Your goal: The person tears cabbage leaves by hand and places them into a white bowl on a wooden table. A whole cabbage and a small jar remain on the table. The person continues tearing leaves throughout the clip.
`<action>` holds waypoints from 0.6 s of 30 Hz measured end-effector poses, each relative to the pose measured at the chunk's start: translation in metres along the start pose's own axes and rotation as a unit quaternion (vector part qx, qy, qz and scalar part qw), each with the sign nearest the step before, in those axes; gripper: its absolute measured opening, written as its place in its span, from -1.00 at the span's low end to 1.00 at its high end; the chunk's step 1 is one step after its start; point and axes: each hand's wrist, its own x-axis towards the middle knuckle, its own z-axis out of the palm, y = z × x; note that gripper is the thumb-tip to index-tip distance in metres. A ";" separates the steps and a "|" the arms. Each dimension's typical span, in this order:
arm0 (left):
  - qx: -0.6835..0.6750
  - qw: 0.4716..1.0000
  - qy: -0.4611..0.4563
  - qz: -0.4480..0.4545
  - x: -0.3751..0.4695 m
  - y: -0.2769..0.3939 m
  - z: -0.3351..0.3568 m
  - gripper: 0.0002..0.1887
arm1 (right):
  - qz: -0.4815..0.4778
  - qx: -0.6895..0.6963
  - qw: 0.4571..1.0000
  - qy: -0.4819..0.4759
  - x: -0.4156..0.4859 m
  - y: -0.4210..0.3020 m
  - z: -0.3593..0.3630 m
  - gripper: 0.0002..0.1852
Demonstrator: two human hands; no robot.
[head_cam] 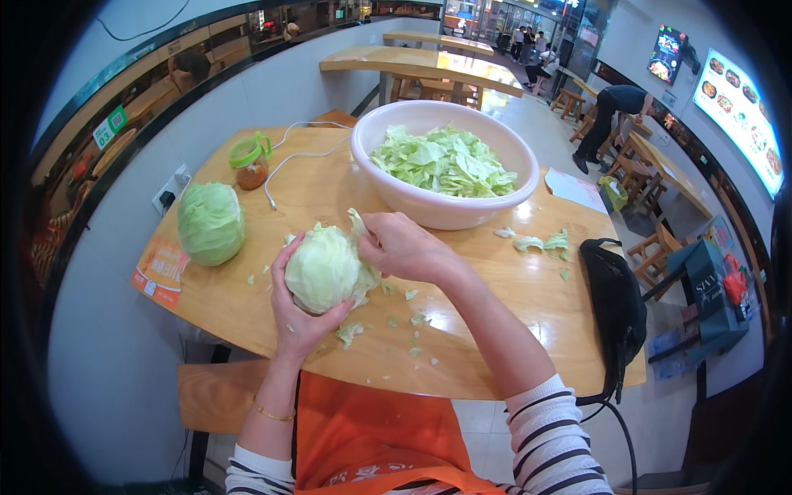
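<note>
A partly peeled head of cabbage (323, 269) rests in my left hand (303, 322), the fingers and thumb wrapped around its left and lower sides. My right hand (405, 244) pinches a cabbage leaf (357, 224) at the right side of that head. Behind my hands stands a large pale pink plastic basin (445, 209), holding a heap of torn cabbage leaves (442, 162). A second, whole head of cabbage (211, 224) sits on the wooden table (495, 297) to the left. Small leaf scraps (349, 334) lie around my hands.
A jar with a green lid (249, 162) and a white cable (291, 162) lie toward the back left. Torn leaf pieces (541, 241) are right of the basin, near a black bag (612, 303) at the table's edge. A person (609, 117) bends over another table.
</note>
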 end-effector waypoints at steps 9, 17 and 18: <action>0.047 0.998 -0.003 0.037 -0.002 0.003 0.002 0.03 | 0.053 0.017 0.998 -0.038 0.000 -0.001 -0.012 -0.71; -0.002 1.000 0.012 -0.022 -0.003 0.009 0.000 -0.02 | 0.068 0.151 0.986 -0.016 0.011 0.052 -0.004 -0.77; -0.012 0.999 0.021 -0.032 -0.003 0.008 0.000 -0.03 | 0.061 0.191 0.980 -0.017 0.012 0.058 -0.001 -0.78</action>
